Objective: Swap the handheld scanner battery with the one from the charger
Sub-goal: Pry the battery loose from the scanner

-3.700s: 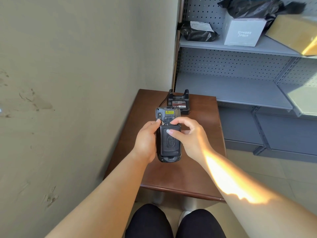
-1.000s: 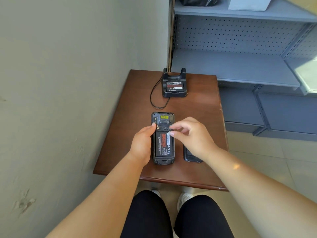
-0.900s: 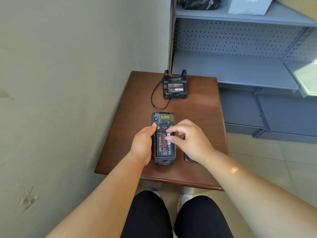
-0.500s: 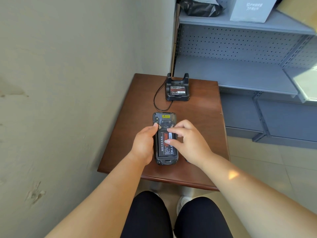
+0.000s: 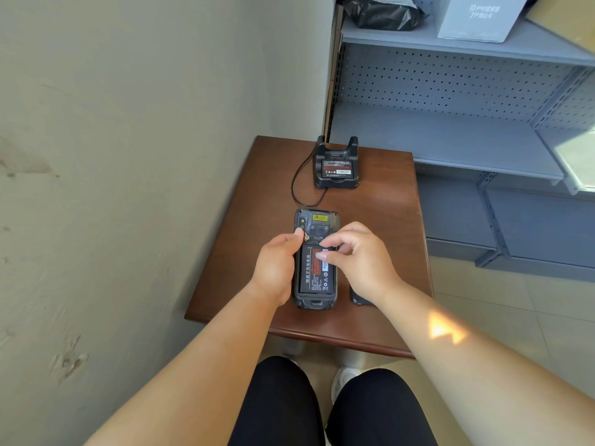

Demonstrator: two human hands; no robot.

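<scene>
The black handheld scanner point(image 5: 317, 220) lies face down on the brown table point(image 5: 380, 220) with its back cover off. Its battery point(image 5: 314, 275), with a red and white label, sits exposed in the bay. My left hand point(image 5: 277, 265) grips the scanner's left side, thumb near a brass screw. My right hand point(image 5: 357, 259) pinches the battery's top edge with index finger and thumb. The removed back cover point(image 5: 359, 299) lies to the right of the scanner, mostly hidden under my right wrist. At the table's far edge stands the charger cradle point(image 5: 336, 183) with a second battery point(image 5: 337, 169) in it.
The charger's black cable point(image 5: 294, 191) loops over the table toward the scanner. A wall runs close along the left. Grey metal shelving point(image 5: 450, 136) stands behind and to the right, with a black bag point(image 5: 383, 12) and a white box point(image 5: 476, 17) on top.
The scanner, earlier held in the air with its cover on, now lies on the table with the cover off beside it. Over the last second my right fingertips settled on the battery's top edge.
</scene>
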